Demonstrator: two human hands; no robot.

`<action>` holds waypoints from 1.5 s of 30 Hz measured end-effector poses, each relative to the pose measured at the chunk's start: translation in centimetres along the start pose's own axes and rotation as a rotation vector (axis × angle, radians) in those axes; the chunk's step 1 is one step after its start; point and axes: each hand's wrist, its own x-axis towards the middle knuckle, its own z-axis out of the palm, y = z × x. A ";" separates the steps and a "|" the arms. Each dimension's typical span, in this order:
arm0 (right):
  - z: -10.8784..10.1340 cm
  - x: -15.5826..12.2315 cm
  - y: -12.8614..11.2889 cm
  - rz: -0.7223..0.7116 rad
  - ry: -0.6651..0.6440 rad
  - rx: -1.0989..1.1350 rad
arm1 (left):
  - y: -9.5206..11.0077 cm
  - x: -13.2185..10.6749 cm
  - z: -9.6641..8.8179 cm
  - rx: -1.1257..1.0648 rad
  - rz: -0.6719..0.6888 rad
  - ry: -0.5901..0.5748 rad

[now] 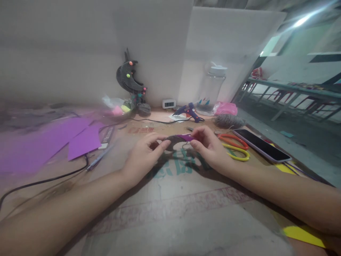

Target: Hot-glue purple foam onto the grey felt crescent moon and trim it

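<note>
Both my hands meet over a cardboard sheet (173, 192) on the table. My left hand (145, 154) pinches the left, dark grey end of a small strip (179, 138). My right hand (209, 144) pinches its right, purple end. The strip is held just above the cardboard between the fingertips. Orange-handled scissors (234, 139) and yellow-handled scissors (238, 152) lie just right of my right hand.
Purple paper sheets (80, 140) and a black cable (53, 177) lie at the left. A phone (262, 145) lies at the right, a blue glue gun (189, 112), a ball of grey yarn (229, 121), a clear jar (213, 89) and a dark crescent-shaped craft (129, 78) at the back.
</note>
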 end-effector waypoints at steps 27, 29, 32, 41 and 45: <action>0.2 0.4 -0.1 0.106 -0.072 0.035 | -1.1 0.0 0.9 -0.285 -0.175 -0.244; 0.4 0.5 -0.1 0.102 -0.161 -0.057 | -1.1 0.1 0.9 -0.265 -0.175 -0.210; 0.5 0.5 -0.5 0.076 -0.340 -0.192 | -1.2 0.1 0.9 -0.215 -0.158 -0.235; 0.6 -0.1 -0.4 -0.235 -0.258 -0.410 | -0.2 0.2 0.6 -0.360 -0.295 -0.376; 0.5 -0.2 0.2 -0.345 -0.241 -0.492 | -0.4 0.5 0.7 -0.499 -0.420 -0.457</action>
